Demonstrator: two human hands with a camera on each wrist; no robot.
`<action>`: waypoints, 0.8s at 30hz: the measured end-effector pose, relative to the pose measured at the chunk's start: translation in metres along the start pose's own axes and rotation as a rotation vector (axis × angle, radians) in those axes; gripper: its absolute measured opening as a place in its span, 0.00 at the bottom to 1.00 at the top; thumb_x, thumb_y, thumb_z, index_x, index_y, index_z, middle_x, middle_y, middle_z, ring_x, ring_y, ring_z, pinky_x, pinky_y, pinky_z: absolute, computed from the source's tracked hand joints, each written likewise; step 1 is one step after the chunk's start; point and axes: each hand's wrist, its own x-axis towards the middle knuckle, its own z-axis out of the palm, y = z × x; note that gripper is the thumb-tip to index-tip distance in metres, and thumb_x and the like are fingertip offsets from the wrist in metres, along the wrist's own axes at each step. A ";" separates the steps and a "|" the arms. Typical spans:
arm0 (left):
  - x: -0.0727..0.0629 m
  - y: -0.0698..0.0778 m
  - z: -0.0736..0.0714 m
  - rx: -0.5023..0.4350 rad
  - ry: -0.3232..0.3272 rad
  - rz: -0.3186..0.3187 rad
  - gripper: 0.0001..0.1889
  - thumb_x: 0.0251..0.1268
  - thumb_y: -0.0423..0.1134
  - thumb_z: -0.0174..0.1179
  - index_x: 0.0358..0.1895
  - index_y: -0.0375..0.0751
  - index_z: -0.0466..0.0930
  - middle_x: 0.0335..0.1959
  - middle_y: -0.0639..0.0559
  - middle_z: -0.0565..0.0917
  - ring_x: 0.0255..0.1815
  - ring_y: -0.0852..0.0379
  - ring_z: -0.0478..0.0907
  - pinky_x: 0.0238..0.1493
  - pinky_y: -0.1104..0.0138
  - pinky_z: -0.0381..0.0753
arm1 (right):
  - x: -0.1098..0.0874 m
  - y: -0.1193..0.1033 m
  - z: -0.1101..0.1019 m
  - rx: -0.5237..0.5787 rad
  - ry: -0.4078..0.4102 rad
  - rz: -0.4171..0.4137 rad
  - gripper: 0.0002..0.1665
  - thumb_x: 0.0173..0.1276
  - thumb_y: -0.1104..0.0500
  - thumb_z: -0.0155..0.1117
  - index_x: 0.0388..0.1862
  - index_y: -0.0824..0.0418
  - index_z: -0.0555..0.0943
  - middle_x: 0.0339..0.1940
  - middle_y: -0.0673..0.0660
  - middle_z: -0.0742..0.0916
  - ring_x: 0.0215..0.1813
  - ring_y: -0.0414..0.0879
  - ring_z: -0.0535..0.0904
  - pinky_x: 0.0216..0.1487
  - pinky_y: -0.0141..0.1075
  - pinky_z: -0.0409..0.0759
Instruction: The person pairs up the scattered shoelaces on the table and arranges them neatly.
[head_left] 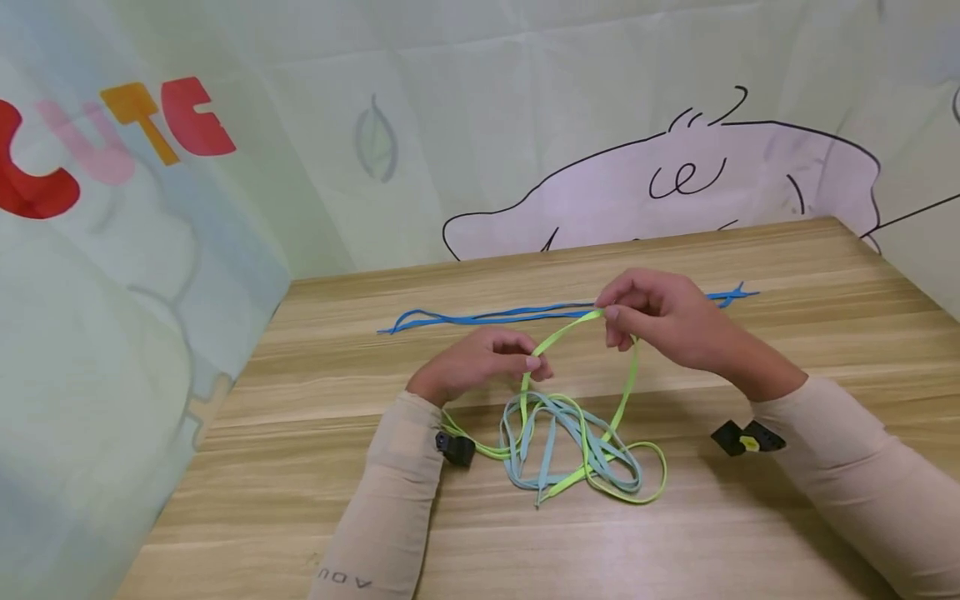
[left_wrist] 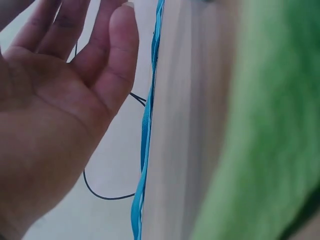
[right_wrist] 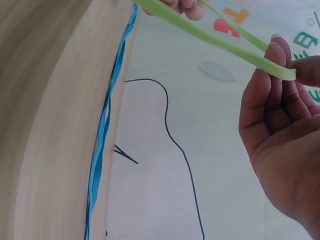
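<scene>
A yellow-green shoelace [head_left: 627, 392] rises in a loop between the two hands. My right hand [head_left: 663, 321] pinches the top of that loop between thumb and fingers, as the right wrist view also shows. Lower and to the left, my left hand [head_left: 487, 362] holds the same lace at its fingertips, thumb against it. The rest of the green lace lies on the table, tangled over a pale grey-blue shoelace [head_left: 546, 454] below the hands. In the left wrist view, a blurred green strip [left_wrist: 270, 125] fills the right side, close to the camera.
A bright blue shoelace [head_left: 480, 319] lies stretched out across the wooden table [head_left: 300, 500] behind the hands, its right part overlapped by the right hand. A printed cloth [head_left: 420, 75] hangs along the table's back and left sides.
</scene>
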 end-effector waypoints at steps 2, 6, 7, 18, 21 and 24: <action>-0.001 0.000 -0.001 -0.013 0.022 -0.005 0.09 0.74 0.38 0.59 0.46 0.36 0.83 0.44 0.46 0.88 0.50 0.48 0.84 0.54 0.55 0.79 | -0.001 -0.001 -0.004 0.010 0.020 -0.012 0.06 0.76 0.68 0.56 0.48 0.68 0.78 0.28 0.58 0.86 0.30 0.52 0.84 0.35 0.39 0.85; -0.003 -0.001 -0.004 -0.035 0.048 0.004 0.13 0.74 0.39 0.59 0.48 0.29 0.80 0.41 0.44 0.88 0.49 0.47 0.83 0.53 0.56 0.79 | -0.002 -0.004 -0.010 0.025 0.061 -0.028 0.07 0.75 0.68 0.57 0.48 0.69 0.78 0.28 0.60 0.85 0.31 0.51 0.83 0.35 0.38 0.85; -0.003 -0.001 -0.004 -0.042 0.055 0.007 0.14 0.74 0.38 0.60 0.48 0.27 0.80 0.40 0.44 0.88 0.48 0.46 0.83 0.53 0.56 0.79 | -0.002 -0.005 -0.012 0.027 0.075 -0.030 0.07 0.75 0.68 0.58 0.48 0.70 0.78 0.28 0.61 0.85 0.30 0.50 0.83 0.35 0.38 0.85; -0.011 -0.007 -0.015 -0.105 0.201 0.038 0.17 0.74 0.38 0.58 0.50 0.22 0.75 0.36 0.41 0.87 0.45 0.32 0.80 0.52 0.56 0.79 | -0.005 -0.005 -0.030 -0.017 0.261 -0.011 0.06 0.75 0.65 0.60 0.45 0.67 0.80 0.24 0.59 0.82 0.27 0.48 0.78 0.31 0.33 0.80; -0.013 -0.006 -0.018 -0.128 0.246 0.033 0.17 0.75 0.38 0.57 0.50 0.21 0.74 0.35 0.40 0.86 0.44 0.34 0.81 0.52 0.56 0.80 | -0.006 -0.005 -0.034 -0.016 0.293 -0.005 0.06 0.75 0.65 0.60 0.45 0.67 0.80 0.24 0.59 0.82 0.27 0.48 0.77 0.31 0.33 0.79; -0.012 -0.007 -0.020 -0.160 0.293 0.024 0.17 0.76 0.38 0.56 0.49 0.22 0.74 0.34 0.42 0.85 0.42 0.42 0.83 0.50 0.58 0.81 | -0.006 -0.005 -0.037 -0.002 0.316 0.003 0.07 0.75 0.64 0.60 0.45 0.69 0.80 0.24 0.58 0.81 0.27 0.48 0.76 0.31 0.33 0.78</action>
